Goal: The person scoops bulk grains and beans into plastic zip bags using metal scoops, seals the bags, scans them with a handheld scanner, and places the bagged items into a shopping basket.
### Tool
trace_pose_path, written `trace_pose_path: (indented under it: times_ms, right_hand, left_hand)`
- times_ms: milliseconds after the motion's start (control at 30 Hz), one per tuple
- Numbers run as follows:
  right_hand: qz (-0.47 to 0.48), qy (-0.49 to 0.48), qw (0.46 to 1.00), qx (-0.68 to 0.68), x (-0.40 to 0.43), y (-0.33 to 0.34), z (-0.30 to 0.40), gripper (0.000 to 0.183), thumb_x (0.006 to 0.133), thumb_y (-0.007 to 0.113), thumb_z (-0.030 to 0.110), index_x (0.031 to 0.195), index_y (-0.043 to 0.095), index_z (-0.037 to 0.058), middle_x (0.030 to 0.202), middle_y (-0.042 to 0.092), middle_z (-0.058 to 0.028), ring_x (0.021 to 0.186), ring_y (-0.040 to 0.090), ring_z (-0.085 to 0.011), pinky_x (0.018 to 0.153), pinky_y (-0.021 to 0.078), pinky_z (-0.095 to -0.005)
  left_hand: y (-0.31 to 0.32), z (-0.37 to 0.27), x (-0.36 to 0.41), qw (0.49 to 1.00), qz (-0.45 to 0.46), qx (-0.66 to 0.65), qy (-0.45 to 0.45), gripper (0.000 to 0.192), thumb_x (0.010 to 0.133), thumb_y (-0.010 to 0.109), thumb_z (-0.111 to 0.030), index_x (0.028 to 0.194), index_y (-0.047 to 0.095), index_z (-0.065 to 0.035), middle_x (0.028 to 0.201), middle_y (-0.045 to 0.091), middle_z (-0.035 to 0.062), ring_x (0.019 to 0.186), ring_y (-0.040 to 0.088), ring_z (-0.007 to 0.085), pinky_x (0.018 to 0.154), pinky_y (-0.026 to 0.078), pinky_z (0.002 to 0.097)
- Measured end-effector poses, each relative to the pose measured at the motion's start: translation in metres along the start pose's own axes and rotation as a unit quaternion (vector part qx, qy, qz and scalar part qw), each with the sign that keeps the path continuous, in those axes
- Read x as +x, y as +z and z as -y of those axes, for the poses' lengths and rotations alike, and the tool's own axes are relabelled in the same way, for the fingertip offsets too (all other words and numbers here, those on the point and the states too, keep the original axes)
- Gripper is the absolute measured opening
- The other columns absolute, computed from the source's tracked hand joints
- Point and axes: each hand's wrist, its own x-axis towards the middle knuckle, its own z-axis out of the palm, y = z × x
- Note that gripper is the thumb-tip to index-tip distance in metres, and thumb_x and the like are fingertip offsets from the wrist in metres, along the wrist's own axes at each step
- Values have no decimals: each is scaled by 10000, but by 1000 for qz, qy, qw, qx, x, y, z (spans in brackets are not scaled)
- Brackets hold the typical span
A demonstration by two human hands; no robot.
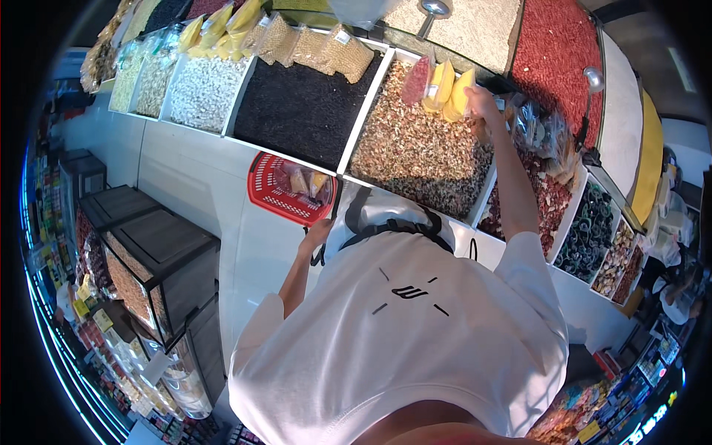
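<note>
My right hand (483, 104) reaches over a bin of mixed dried pieces and grips the edge of a clear bag of yellow grain (459, 95). Beside that bag, to its left, lie another yellow bag (439, 86) and a bag of reddish contents (416, 80). Low at my left side, my left hand (318, 232) is closed on the handle of a red plastic shopping basket (261, 194). Inside the basket are several small clear bags (308, 183), some with yellow contents.
White-edged bins hold dark grain (300, 111), white pieces (203, 92) and dark red dried pieces (548, 194). Metal scoops (594, 80) rest in the upper bins. Packed bags of beige beans (345, 53) lie along the ledge. A dark display case (167, 250) stands at left.
</note>
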Motion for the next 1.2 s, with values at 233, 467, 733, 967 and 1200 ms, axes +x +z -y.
trace_pose_path:
  times_ms: [233,467,733,967,1200]
  right_hand:
    - [-32,-38,998,49,-30,-36,29,357,912,511,304,727,545,1,539,488,-54,499,499,-172,520,395,-367]
    - [-36,-20,989,143,-70,-66,69,329,941,513,286,737,522,28,554,435,26,469,451,-80,448,362,-275]
    - [-50,19,985,162,-92,-56,80,352,937,515,267,669,516,38,567,498,-4,454,472,-97,439,379,-280]
    - [-97,53,949,294,-117,-48,118,325,899,553,226,656,523,12,551,502,-34,452,482,-129,436,377,-284]
    - [-60,30,885,460,-145,-46,159,250,891,539,194,715,545,16,560,511,-38,453,482,-118,414,366,-257]
  left_hand:
    - [19,51,12,980,-6,-139,-145,544,943,423,-429,863,611,75,792,620,253,809,625,362,720,455,425]
    - [-20,5,11,988,104,37,-107,398,902,485,-335,929,612,41,861,640,232,837,631,361,724,476,418]
    - [-101,-123,50,873,140,466,35,268,879,525,-242,928,599,11,859,674,173,801,635,379,674,490,442]
    - [-62,-331,164,961,-97,7,259,646,777,725,-331,1253,461,16,1173,574,212,1099,564,313,911,451,394]
    - [-25,-405,224,907,-179,-83,374,846,624,831,-198,1308,384,24,1067,607,147,948,610,246,835,499,338]
